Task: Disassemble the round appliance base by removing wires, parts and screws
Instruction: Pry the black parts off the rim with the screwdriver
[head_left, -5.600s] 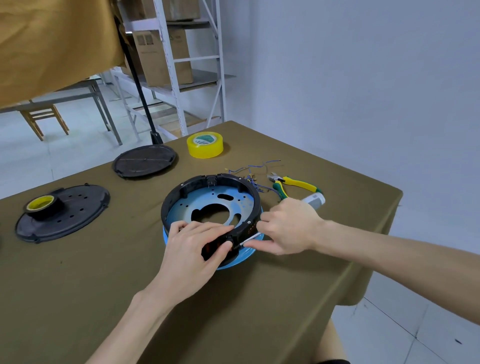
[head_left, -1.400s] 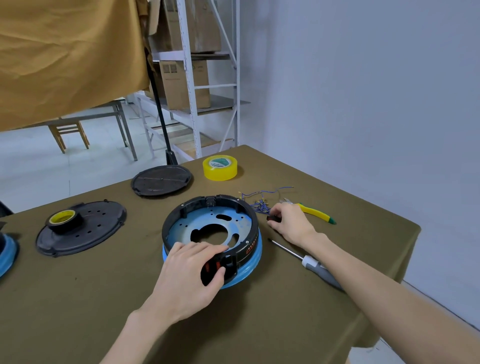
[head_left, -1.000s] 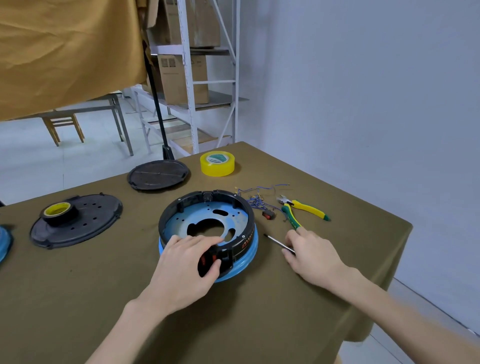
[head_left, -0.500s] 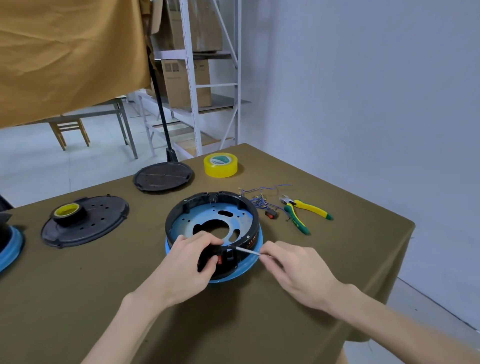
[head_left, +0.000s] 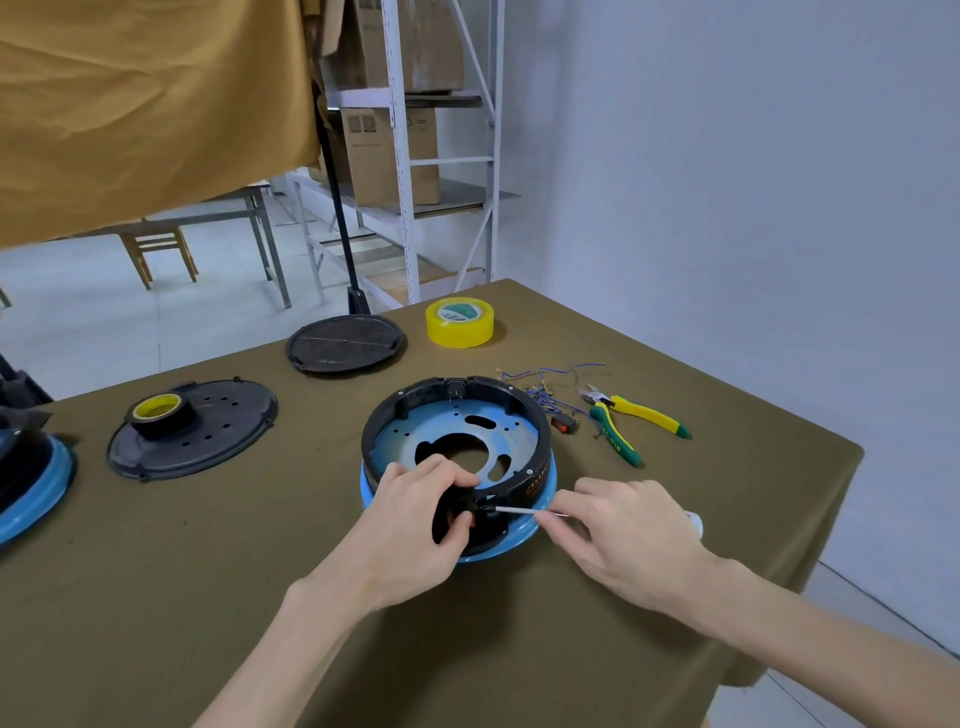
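round appliance base (head_left: 511, 410): black ring on a blue rim, sitting mid-worktop toward the near right; inside it a blue plate with cut-out holes.
left hand (head_left: 415, 525): fingers curled round a black part at the base's near edge, gripping it.
right hand (head_left: 631, 535): fingers pinch a screwdriver (head_left: 524, 511); its thin shaft points left, tip at the black part.
beside the base: loose blue wires (head_left: 545, 382) and a small black-and-red part (head_left: 565, 423) just right of it; yellow-green cutters (head_left: 631, 421) further right.
other things: yellow tape roll (head_left: 460, 322) at the far edge; a dark disc (head_left: 345, 344) left of it; a perforated black cover (head_left: 208, 431) carrying a smaller yellow roll (head_left: 158, 408).
worktop (head_left: 156, 597): olive cloth; bare stretch along the near left, the right edge close to the cutters.
writing: orange marks on the black ring, too small to read.
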